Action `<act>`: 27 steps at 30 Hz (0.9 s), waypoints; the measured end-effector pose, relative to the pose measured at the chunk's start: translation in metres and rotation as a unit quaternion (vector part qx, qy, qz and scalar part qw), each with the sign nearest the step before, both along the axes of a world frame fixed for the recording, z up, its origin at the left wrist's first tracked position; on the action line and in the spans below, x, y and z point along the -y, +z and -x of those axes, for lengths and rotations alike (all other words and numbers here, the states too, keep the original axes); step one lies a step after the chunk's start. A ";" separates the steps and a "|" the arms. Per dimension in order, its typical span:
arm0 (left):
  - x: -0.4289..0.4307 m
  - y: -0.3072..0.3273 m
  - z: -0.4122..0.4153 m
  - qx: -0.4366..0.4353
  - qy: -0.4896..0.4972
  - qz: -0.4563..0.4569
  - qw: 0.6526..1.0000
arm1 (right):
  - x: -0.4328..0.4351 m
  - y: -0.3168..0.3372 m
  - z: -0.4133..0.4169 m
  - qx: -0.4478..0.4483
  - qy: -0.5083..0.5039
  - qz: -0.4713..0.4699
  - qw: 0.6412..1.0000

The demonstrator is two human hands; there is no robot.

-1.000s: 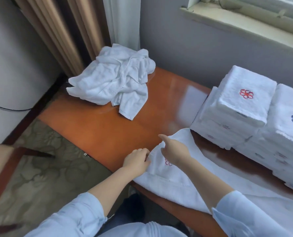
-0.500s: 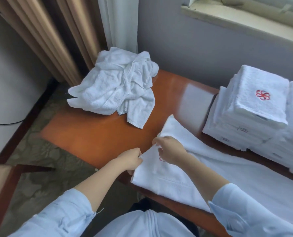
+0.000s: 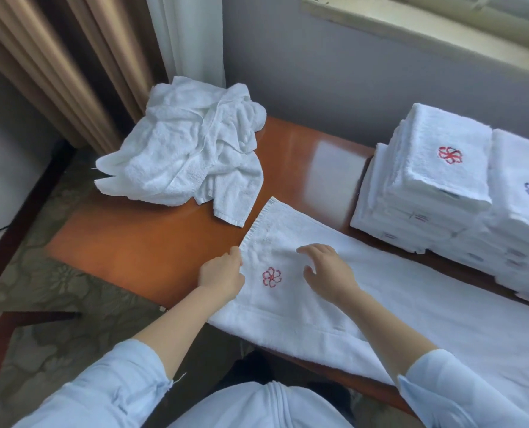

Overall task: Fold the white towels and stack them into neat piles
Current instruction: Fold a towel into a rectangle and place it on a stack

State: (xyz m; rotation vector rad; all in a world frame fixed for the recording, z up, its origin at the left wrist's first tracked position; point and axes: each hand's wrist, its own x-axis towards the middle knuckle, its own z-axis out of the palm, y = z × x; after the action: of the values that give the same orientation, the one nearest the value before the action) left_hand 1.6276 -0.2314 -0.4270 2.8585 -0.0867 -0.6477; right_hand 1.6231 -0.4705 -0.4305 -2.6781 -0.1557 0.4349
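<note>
Towel (image 3: 411, 291) looks soft, limp, light; flat on tabletop (image 3: 152, 242). Best taken by corners. Left hand (image 3: 223, 274) fingers curled at hem, pinch unclear; right hand (image 3: 328, 270) fingers spread.

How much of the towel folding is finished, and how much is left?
Done: piles of folded towels stand on the right. In hand: one towel lies flat on the table, left hand holding its edge, right hand open over it. Left: the crumpled heap at the far corner.

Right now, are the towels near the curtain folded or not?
Not folded: the towels lie in a crumpled, creased heap with loose corners.
</note>
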 end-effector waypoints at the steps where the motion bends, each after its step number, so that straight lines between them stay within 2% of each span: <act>1: 0.007 0.000 0.000 -0.001 -0.010 0.031 0.999 | 0.005 -0.001 0.007 0.002 -0.008 -0.001 1.000; 5: 0.039 -0.004 0.009 -0.034 -0.070 0.118 0.990 | 0.022 -0.003 0.035 -0.003 -0.051 -0.007 0.999; 9: 0.068 -0.008 0.017 -0.023 -0.138 0.151 0.979 | 0.047 -0.003 0.066 -0.001 -0.092 0.002 0.996; 19: 0.152 -0.005 0.052 -0.006 -0.276 0.117 0.954 | 0.127 0.001 0.147 0.011 -0.245 0.057 0.968; 24: 0.198 -0.001 0.087 -0.016 -0.310 0.115 0.944 | 0.171 0.004 0.193 -0.052 -0.280 0.125 0.951; 27: 0.222 -0.002 0.111 -0.022 -0.323 0.080 0.943 | 0.195 0.004 0.226 -0.072 -0.267 0.174 0.945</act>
State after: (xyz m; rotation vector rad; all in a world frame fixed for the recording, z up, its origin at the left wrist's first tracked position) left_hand 1.5171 -0.4535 -0.4289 2.6267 -1.0488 -0.7666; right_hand 1.3967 -0.6655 -0.4263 -2.8498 0.7403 0.5109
